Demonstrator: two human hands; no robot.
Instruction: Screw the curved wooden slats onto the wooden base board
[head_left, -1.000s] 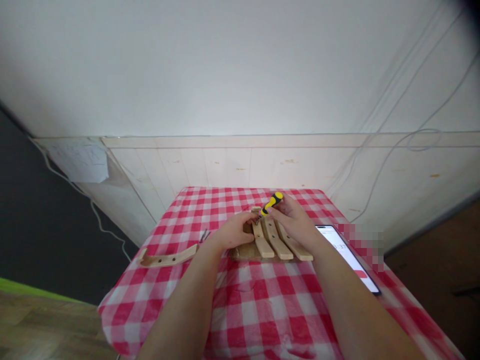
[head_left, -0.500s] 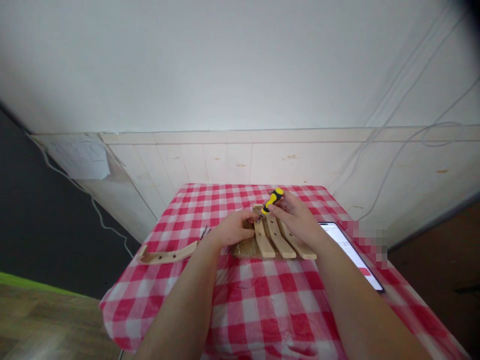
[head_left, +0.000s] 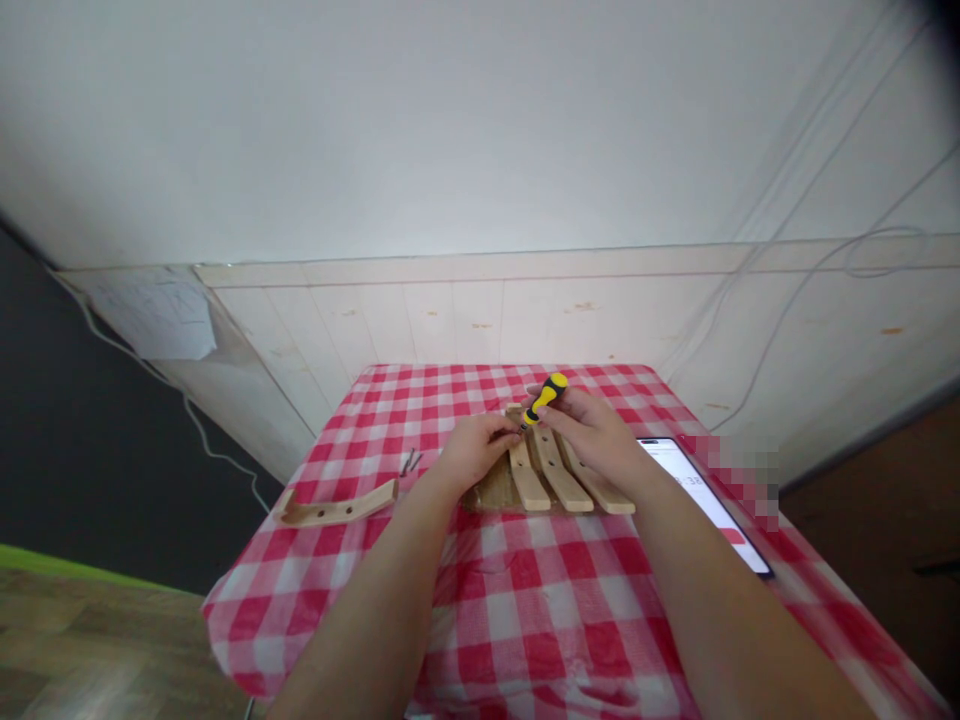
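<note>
A yellow-and-black screwdriver (head_left: 546, 398) is gripped by my right hand (head_left: 600, 432), its handle leaning up and to the right. Its tip points down at the leftmost of three bent wooden strips (head_left: 531, 488), which lie side by side on a brown wooden board (head_left: 486, 494). My left hand (head_left: 472, 452) has thumb and fingers closed together right at the screwdriver's tip; whatever they pinch is too small to make out. Dark holes show in the strips. My right hand covers the upper part of the rightmost strip.
Left of my left arm lies another bent wooden piece (head_left: 337, 513) with two holes. Several thin screws (head_left: 409, 462) rest beside it. A lit phone (head_left: 701, 500) lies by my right forearm. The checked tablecloth (head_left: 517, 590) reaches back to the wall (head_left: 480, 320).
My left hand has shifted slightly right, its fingers closing nearer the screwdriver's tip. The screwdriver stays over the leftmost strip. The loose screws are now more fully visible.
</note>
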